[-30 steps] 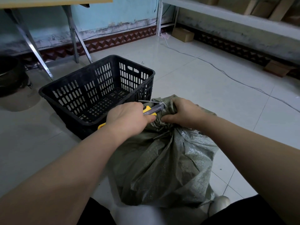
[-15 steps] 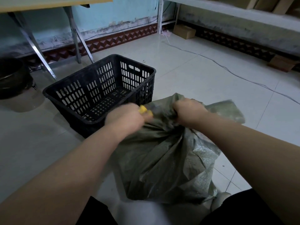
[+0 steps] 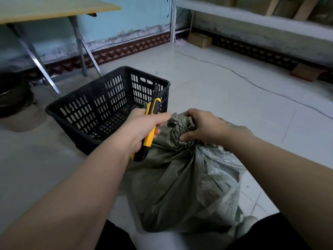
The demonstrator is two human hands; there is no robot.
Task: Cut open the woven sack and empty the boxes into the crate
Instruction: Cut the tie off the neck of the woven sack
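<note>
A grey-green woven sack [image 3: 182, 192] stands on the tiled floor between my knees, its neck bunched together. My right hand [image 3: 201, 127] is closed around that bunched neck. My left hand [image 3: 142, 127] grips a yellow and black utility knife [image 3: 150, 130], which points up and away, just left of the sack's neck with the blade clear of the fabric. A black slotted plastic crate [image 3: 75, 107] sits on the floor to the left of the sack, with nothing visible inside. The boxes are hidden inside the sack.
A table with metal legs [image 3: 36, 56] stands behind the crate. A dark round bin [image 3: 12, 94] is at far left. A thin cable [image 3: 252, 82] crosses the floor on the right. Cardboard boxes [image 3: 200, 39] lie by the wall under a white shelf [image 3: 252, 20].
My left hand has drawn the knife back from the sack's neck and turned it upright. My right hand has kept hold of the neck, which is bunched again after spreading.
</note>
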